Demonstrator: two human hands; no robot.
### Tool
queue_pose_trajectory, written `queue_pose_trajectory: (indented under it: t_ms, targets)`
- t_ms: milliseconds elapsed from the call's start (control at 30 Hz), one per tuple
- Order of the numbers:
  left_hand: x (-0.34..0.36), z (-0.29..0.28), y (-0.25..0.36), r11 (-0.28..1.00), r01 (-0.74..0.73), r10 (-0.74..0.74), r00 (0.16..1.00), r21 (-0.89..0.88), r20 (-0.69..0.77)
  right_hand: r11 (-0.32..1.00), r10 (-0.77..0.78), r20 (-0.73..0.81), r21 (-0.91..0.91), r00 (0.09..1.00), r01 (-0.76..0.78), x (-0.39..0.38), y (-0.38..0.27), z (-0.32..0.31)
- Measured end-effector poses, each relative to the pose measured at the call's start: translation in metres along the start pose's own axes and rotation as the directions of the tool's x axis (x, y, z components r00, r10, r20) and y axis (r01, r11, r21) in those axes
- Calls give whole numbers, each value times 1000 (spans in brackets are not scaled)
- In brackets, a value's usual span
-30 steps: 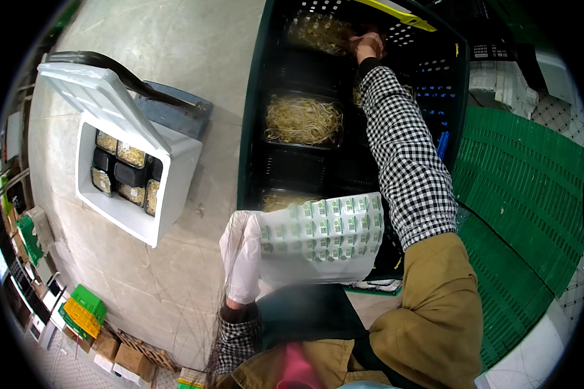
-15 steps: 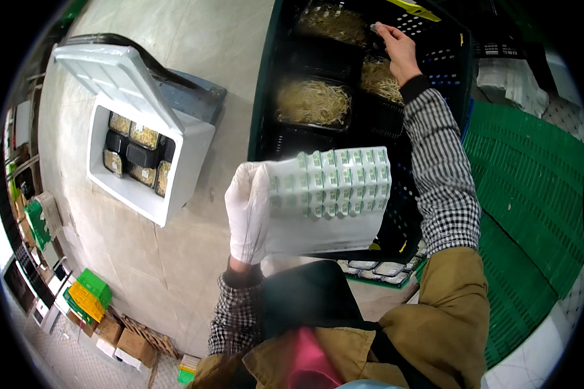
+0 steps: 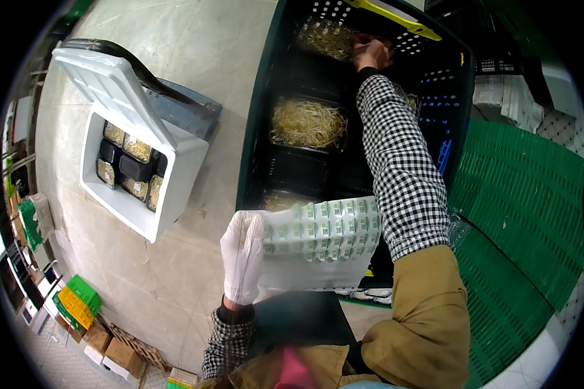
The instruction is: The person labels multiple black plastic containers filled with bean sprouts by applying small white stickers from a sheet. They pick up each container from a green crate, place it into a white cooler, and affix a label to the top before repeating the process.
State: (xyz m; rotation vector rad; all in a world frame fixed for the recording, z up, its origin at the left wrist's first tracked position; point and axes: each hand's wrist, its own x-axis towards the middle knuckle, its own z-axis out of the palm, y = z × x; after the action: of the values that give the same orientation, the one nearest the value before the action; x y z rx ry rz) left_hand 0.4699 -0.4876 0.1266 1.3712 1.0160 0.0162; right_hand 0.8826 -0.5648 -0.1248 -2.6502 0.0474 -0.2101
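My left hand point(image 3: 241, 256), in a white glove, grips the left edge of a white sheet of stickers point(image 3: 318, 279) with rows of small green-and-white labels. The sheet is held above the near end of a dark green crate point(image 3: 258, 123). Bare, my right hand point(image 3: 372, 53) reaches to the crate's far end. Its fingers are bent against the right edge of a black tray of bean sprouts point(image 3: 328, 40); the fingertips and anything in them are hidden. Closer in lies another tray of bean sprouts point(image 3: 309, 124), and a third tray point(image 3: 285, 201) is partly behind the sheet.
On the floor to the left stands an open white foam box point(image 3: 152, 217) with several packs of sprouts inside, its lid point(image 3: 107, 87) tipped back. Green slatted panels point(image 3: 519, 214) lie on the right. Cartons point(image 3: 123, 356) and small crates point(image 3: 78, 301) are at lower left.
My right hand, pinching a small label earlier, has moved left and down to the far tray's edge. The sticker sheet and my left hand appear lower in view as the view shifts.
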Motion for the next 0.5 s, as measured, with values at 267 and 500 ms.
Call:
queue_pose_trajectory:
  t_ms: [267,500]
  targets:
    - [11,9,-6,999,-45,45,993,-4,110,971,193,-82,-127,978,-202,87,67,17]
    - [5,6,0,1000,0,-1,998,16,57,968,251,300,-63,920,-244,72,37,23]
